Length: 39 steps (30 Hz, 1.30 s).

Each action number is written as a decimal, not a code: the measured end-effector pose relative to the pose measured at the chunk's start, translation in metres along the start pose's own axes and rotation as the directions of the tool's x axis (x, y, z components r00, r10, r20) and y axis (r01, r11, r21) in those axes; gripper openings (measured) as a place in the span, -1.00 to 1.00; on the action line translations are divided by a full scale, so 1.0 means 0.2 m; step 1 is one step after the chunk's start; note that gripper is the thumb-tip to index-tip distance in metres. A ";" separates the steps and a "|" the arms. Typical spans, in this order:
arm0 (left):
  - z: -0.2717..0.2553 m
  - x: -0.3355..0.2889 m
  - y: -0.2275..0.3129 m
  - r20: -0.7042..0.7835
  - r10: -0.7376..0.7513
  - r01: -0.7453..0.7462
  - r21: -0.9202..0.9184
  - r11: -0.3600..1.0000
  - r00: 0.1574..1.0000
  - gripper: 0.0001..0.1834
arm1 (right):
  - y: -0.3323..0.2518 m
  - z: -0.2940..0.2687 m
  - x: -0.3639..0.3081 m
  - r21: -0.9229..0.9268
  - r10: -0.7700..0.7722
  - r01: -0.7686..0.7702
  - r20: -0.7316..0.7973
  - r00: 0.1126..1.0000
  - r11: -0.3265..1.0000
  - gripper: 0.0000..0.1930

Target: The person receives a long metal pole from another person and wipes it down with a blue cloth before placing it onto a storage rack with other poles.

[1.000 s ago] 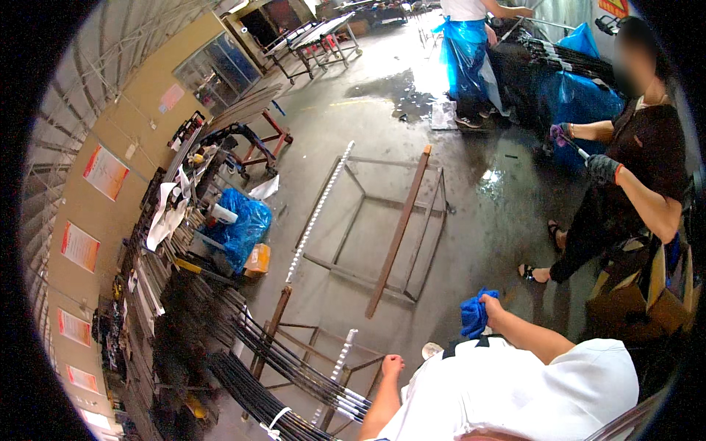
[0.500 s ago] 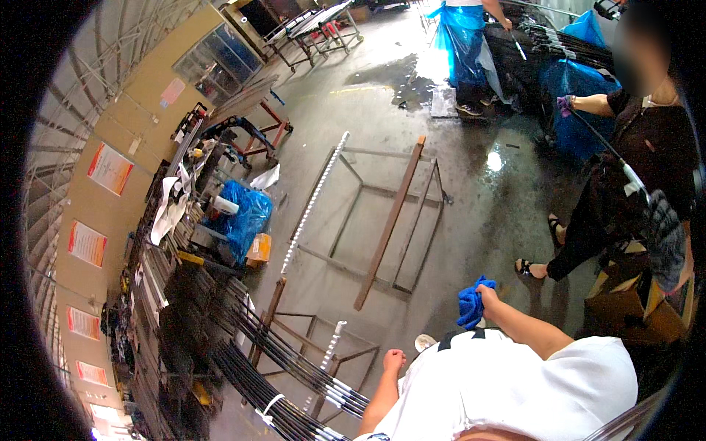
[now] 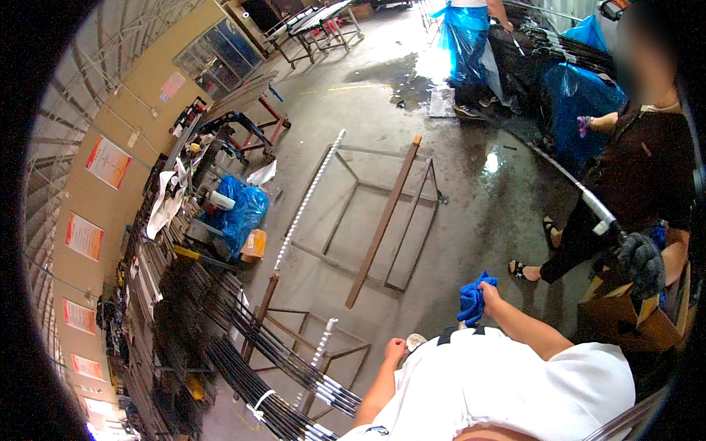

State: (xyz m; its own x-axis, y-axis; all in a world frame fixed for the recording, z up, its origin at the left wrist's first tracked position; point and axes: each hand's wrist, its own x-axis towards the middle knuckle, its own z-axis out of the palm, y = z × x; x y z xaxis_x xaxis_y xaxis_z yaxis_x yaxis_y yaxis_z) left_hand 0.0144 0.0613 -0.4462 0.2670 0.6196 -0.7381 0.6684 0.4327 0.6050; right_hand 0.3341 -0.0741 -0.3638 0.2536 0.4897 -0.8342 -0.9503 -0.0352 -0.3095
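Note:
A crumpled blue cloth (image 3: 475, 298) is gripped in my right hand (image 3: 491, 295), out in front of my white top. My left hand (image 3: 396, 349) is curled into a loose fist beside my body, and nothing shows in it. Just ahead and to the left of my hands stands a low metal frame (image 3: 353, 182) with a brown bar (image 3: 386, 220) and a white notched strip (image 3: 309, 202) along it. A second frame (image 3: 346, 355) stands nearer, close to my left hand. Bundles of black rods (image 3: 243, 382) with white ends lie at its left.
At right a co-worker (image 3: 647, 162) in dark clothes handles a long black and white pole (image 3: 585, 192) above an open cardboard box (image 3: 625, 316). Another person in a blue plastic apron (image 3: 465, 48) stands farther off. A cluttered rack with blue plastic (image 3: 243, 209) lines the left wall.
My left fist has risen slightly; my right hand still grips the cloth. The co-worker's pole has shifted lower and toward me, and their purple-gloved hand is off it.

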 end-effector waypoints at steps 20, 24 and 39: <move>1.13 -0.96 2.18 0.449 0.820 0.413 -0.862 0.293 0.356 -0.62 | 0.00 -0.37 -0.22 0.221 -0.153 0.181 -0.141 0.978 0.958 -0.73; 0.84 -1.05 2.27 0.244 0.795 0.126 -0.970 0.210 0.556 -0.52 | -0.04 -0.42 -0.30 0.246 -0.134 0.175 -0.174 0.976 0.953 -0.76; -0.03 -0.74 1.41 -0.373 0.818 -0.779 0.297 0.553 0.438 -0.51 | -0.01 1.12 -0.46 -0.330 -0.015 0.305 0.657 0.754 0.893 -0.77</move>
State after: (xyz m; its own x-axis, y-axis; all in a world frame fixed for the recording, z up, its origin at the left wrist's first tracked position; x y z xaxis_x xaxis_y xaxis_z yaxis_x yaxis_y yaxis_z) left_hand 0.1595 0.0952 -0.1660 0.4047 0.8697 0.2826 0.3673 -0.4376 0.8207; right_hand 0.2731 0.0759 -0.1843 0.0860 0.9421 -0.3243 -0.7114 -0.1698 -0.6819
